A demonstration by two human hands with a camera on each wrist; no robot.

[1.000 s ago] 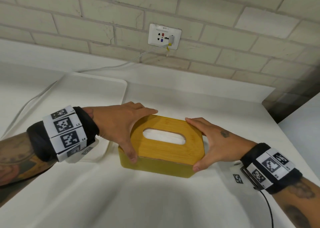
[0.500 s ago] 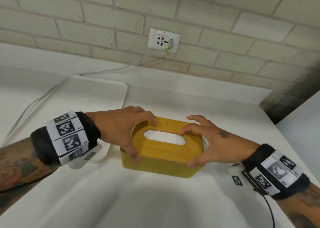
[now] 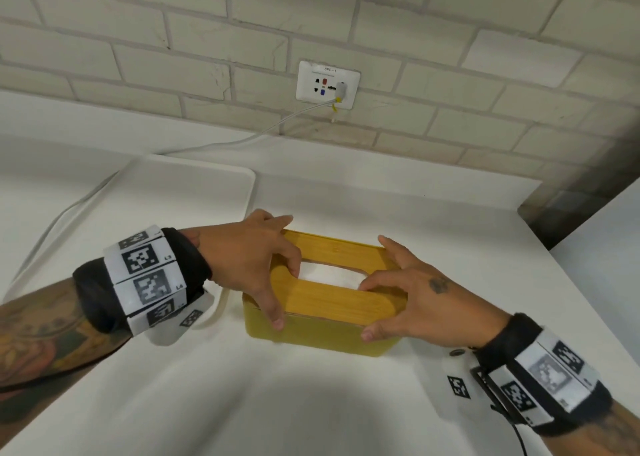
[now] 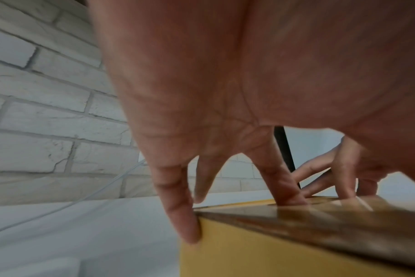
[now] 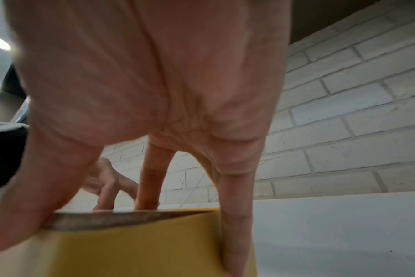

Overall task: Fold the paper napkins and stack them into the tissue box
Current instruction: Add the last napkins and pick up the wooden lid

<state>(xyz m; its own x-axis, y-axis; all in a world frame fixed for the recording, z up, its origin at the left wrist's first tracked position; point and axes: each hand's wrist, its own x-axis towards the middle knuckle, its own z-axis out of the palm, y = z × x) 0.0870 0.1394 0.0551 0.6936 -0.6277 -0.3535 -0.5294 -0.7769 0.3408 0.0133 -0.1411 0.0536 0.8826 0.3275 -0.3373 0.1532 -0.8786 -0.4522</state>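
Found both curled round tissue box (image 3: 311, 331): left hand (image 3: 249, 261), right hand (image 3: 419, 303), fingertips dipped into slot onto napkins (image 3: 329, 277), presumably seating lid (image 3: 332, 299).

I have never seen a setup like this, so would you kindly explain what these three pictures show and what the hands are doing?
There is no machine here: a person wears three cameras. One picture comes from the head and looks down at the white counter; the other two come from the wrists and look along each palm toward the fingers. The black-and-white patterned bands are worn on the wrists.

On the counter stands a yellow tissue box with a wooden lid. White napkins show through the lid's slot. The left hand and right hand each grip one end of the lid, thumbs on the near edge and fingertips at the slot. A white tray lies to the left, and a cable runs to the wall socket.
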